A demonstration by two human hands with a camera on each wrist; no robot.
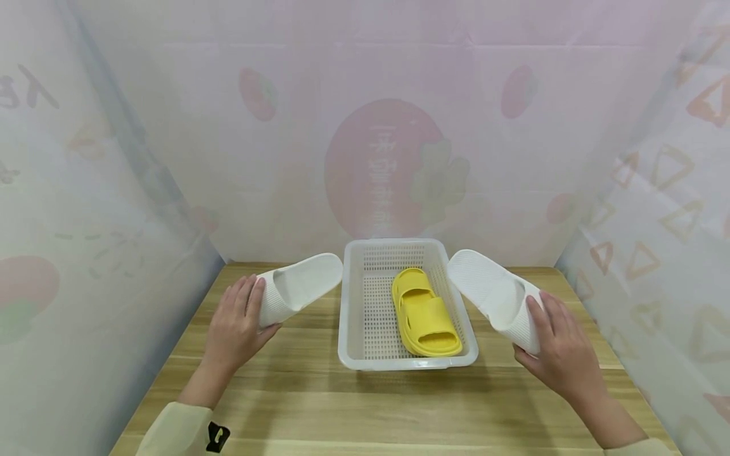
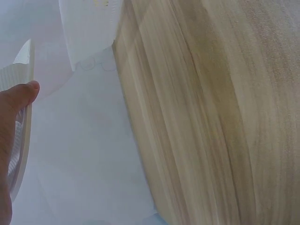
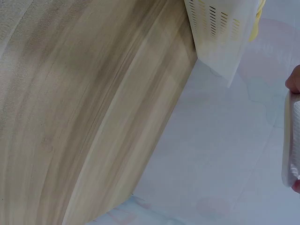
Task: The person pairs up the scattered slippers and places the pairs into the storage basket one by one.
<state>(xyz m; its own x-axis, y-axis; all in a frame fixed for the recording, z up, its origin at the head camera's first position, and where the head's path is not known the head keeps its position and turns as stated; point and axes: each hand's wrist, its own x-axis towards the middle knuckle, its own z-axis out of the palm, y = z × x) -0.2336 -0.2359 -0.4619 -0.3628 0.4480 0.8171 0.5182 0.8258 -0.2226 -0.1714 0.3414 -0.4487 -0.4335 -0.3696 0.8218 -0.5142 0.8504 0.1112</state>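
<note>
**Desk:** Who holds what?

**Photographer:** A person's left hand (image 1: 235, 323), at centre left of the frame, grips a white open-toe slipper with a ribbed strap (image 1: 310, 282), fingers curled over the strap and thumb beneath. At centre right, the right hand (image 1: 564, 351) grips a matching white slipper with a finely ridged footbed (image 1: 485, 282) in the same way.

**Desk:** How do the slippers look?

**Photographer:** Plain white, with rounded heels and broad, ribbed bands. Both are tilted above the table, heels angled up and inward: the left one toward upper right, the right one toward upper left. Each heel tip appears close to the rim of the basket; contact is impossible to tell.

**Desk:** Describe that basket.

**Photographer:** A translucent white plastic basket with perforated walls and floor (image 1: 399, 364), standing on the wood-grain table (image 1: 399, 415) just right of centre. Bright yellow slide-style footwear (image 1: 419, 307) lies inside, along the right wall, showing two wide bands; one piece or two, I cannot tell.

**Desk:** And the wrist views?

**Photographer:** The left shows a thumb on a slipper's side at the left edge; the right catches a pale slipper rim at the right edge, partly cut off.
</note>
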